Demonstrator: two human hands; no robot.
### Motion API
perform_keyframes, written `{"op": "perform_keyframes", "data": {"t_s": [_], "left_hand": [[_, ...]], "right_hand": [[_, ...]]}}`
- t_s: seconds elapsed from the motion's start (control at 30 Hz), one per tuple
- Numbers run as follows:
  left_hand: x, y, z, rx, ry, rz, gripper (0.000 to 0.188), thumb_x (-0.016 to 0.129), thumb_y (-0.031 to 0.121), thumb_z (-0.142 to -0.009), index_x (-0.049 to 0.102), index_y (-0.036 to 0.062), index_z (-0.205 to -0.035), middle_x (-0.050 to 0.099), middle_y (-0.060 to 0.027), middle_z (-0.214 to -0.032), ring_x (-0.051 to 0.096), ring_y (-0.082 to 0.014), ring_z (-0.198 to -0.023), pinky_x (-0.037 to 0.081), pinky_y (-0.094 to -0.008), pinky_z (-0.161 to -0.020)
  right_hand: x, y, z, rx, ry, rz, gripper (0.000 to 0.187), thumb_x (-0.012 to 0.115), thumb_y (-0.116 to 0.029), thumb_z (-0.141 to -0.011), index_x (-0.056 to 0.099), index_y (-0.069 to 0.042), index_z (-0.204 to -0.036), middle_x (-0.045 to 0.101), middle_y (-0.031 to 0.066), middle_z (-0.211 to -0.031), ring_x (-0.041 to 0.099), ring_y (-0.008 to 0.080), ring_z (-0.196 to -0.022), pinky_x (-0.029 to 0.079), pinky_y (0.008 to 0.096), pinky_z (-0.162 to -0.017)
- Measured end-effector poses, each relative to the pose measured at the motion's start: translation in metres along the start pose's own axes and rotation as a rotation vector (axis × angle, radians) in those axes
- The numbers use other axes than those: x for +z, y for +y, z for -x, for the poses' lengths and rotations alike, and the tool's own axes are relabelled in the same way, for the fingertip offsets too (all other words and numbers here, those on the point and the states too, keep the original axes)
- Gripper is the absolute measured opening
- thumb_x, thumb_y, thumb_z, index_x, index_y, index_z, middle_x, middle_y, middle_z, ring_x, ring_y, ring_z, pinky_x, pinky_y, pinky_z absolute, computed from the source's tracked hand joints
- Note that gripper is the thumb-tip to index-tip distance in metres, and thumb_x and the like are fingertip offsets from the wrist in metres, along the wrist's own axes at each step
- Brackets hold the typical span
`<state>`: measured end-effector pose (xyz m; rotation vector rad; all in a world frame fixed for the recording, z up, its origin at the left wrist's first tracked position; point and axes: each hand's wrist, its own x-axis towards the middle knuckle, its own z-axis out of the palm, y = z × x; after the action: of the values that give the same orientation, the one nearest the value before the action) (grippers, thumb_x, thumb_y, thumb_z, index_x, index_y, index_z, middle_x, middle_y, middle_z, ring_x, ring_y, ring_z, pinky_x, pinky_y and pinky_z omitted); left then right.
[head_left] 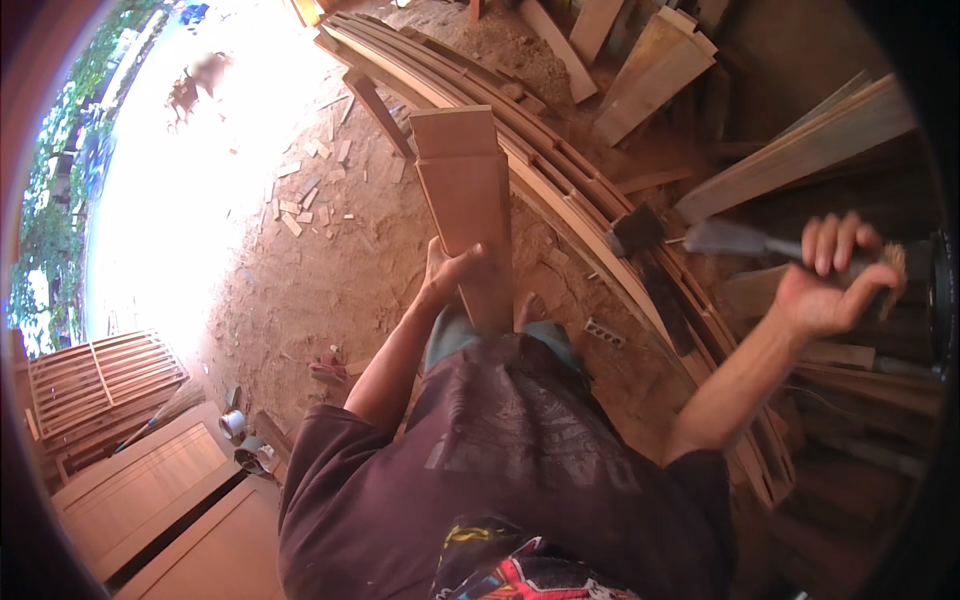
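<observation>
My left hand (452, 275) grips a reddish-brown wooden board (462, 200) by its edge, at about the middle of its length. The board stands steeply in front of my legs, and a step is cut across its far end. Raised out to the right, my right hand (835, 275) is closed around a chisel (735, 240). Its broad grey blade is blurred and points left; the butt of its handle looks frayed. Left of the blade tip, a hammer (638, 232) with a dark head and dark handle lies on the stacked planks (560, 180).
Long planks run diagonally past my right side. More boards (655, 75) lean at the far right. Small wood offcuts (300, 195) litter the dirt floor. At the lower left are panelled doors (150, 490), a slatted frame (105, 380) and round tins (233, 425).
</observation>
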<state>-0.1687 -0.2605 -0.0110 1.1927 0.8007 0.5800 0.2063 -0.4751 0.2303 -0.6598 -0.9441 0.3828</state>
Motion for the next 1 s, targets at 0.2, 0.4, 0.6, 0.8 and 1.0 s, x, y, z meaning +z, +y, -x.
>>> {"op": "perform_keyframes", "data": {"t_s": [0.2, 0.4, 0.6, 0.8, 1.0], "left_hand": [[0.006, -0.015, 0.01, -0.013, -0.027, 0.062, 0.059, 0.089, 0.044, -0.078, 0.071, -0.0036, -0.108, 0.075, -0.0084, -0.091, 0.072, -0.0178, -0.082, 0.059, -0.0315, -0.074], [0.01, -0.003, 0.005, -0.004, -0.015, 0.027, 0.058, 0.089, 0.043, -0.077, 0.071, -0.0037, -0.107, 0.074, -0.0086, -0.091, 0.072, -0.0167, -0.082, 0.059, -0.0319, -0.072], [-0.004, -0.007, 0.004, -0.011, -0.038, -0.007, 0.055, 0.088, 0.04, -0.078, 0.071, -0.0033, -0.108, 0.074, -0.0073, -0.091, 0.071, -0.0165, -0.084, 0.058, -0.0316, -0.075], [-0.004, 0.004, 0.005, -0.024, -0.069, 0.041, 0.054, 0.087, 0.038, -0.08, 0.07, -0.0033, -0.11, 0.074, -0.0071, -0.094, 0.071, -0.0159, -0.086, 0.058, -0.0319, -0.076], [-0.008, -0.003, 0.003, 0.035, -0.066, 0.035, 0.05, 0.087, 0.035, -0.081, 0.07, -0.0031, -0.109, 0.074, -0.0069, -0.095, 0.07, -0.0155, -0.086, 0.058, -0.0317, -0.076]], "right_hand": [[0.119, 0.057, -0.039, 0.188, -0.002, -0.099, 0.05, 0.059, -0.055, -0.101, 0.066, -0.005, -0.102, 0.04, -0.0054, -0.067, 0.034, 0.0073, -0.054, 0.03, 0.0258, -0.051], [0.19, 0.057, -0.101, -0.035, -0.087, -0.054, 0.034, 0.072, -0.041, -0.096, 0.057, -0.015, -0.08, 0.043, -0.0044, -0.055, 0.036, 0.0078, -0.042, 0.029, 0.0232, -0.039], [0.279, 0.124, -0.098, 0.072, 0.376, 0.508, 0.035, 0.074, -0.034, -0.097, 0.055, -0.017, -0.074, 0.043, -0.0096, -0.051, 0.036, 0.0059, -0.038, 0.029, 0.0216, -0.035], [0.274, 0.089, -0.116, 0.225, 0.191, 0.155, 0.029, 0.074, -0.036, -0.097, 0.064, -0.009, -0.093, 0.043, -0.0101, -0.054, 0.035, 0.0034, -0.039, 0.028, 0.0215, -0.035], [0.28, 0.142, -0.099, 0.115, 0.221, 0.327, 0.022, 0.075, -0.024, -0.097, 0.061, -0.01, -0.088, 0.048, -0.0063, -0.06, 0.046, 0.0041, -0.046, 0.032, 0.0209, -0.037]]}}
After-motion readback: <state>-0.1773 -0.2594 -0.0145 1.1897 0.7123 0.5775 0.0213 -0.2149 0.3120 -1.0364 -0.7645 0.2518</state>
